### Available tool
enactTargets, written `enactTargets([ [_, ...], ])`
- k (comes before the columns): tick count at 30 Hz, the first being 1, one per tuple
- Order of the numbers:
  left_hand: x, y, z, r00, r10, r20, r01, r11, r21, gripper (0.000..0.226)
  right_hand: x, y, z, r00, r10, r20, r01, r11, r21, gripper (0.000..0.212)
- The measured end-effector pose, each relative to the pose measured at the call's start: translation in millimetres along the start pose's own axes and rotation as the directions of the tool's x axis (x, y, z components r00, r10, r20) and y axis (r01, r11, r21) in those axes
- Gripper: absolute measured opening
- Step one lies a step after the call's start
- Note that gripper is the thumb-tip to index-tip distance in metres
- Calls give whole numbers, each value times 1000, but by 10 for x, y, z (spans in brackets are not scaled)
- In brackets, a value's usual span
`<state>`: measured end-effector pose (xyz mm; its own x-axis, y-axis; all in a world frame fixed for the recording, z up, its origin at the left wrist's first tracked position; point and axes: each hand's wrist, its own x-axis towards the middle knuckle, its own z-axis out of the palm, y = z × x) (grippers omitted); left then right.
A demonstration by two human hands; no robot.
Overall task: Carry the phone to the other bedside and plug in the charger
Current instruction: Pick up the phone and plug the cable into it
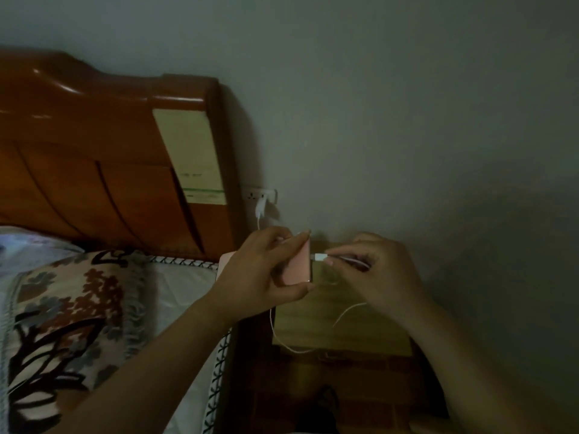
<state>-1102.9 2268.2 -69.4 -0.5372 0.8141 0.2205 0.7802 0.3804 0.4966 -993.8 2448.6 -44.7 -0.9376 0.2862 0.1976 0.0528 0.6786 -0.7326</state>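
Observation:
My left hand (260,270) grips a pink phone (297,264) above the bedside table, its end pointing right. My right hand (372,270) pinches the white connector (320,257) of the charger cable between thumb and finger; its tip sits right at the phone's end edge. I cannot tell whether it is seated in the port. The white cable (279,333) loops down over the table and runs up to a white charger plug (261,205) sitting in a wall socket (260,193) beside the headboard.
A wooden bedside table (341,336) stands below my hands against the grey wall. On the left are the wooden headboard (103,158) with a paper label (194,158), a floral pillow (72,314) and the white mattress edge (185,286).

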Motion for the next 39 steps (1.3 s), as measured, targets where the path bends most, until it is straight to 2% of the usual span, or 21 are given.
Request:
enactTargets([
  [8, 722, 402, 415, 998, 46, 31, -47, 999, 18, 76, 183, 607, -571, 1000, 11, -6, -11, 998, -58, 12],
  [13, 990, 522, 540, 996, 54, 67, -55, 998, 11, 77, 236, 846, -738, 999, 17, -46, -16, 1000, 20, 13],
  [19, 1217, 567, 527, 988, 86, 126, -90, 996, 25, 76, 272, 944, -810, 994, 51, -98, -40, 993, 108, 11],
  [33, 1311, 568, 618, 980, 108, 165, -110, 994, -1, 78, 311, 996, -830, 989, 67, -131, -56, 995, 86, 10],
  [39, 1306, 580, 809, 962, 146, 230, -150, 989, 2, 80, 129, 1188, -872, 993, 110, -31, -108, 992, 64, 14],
])
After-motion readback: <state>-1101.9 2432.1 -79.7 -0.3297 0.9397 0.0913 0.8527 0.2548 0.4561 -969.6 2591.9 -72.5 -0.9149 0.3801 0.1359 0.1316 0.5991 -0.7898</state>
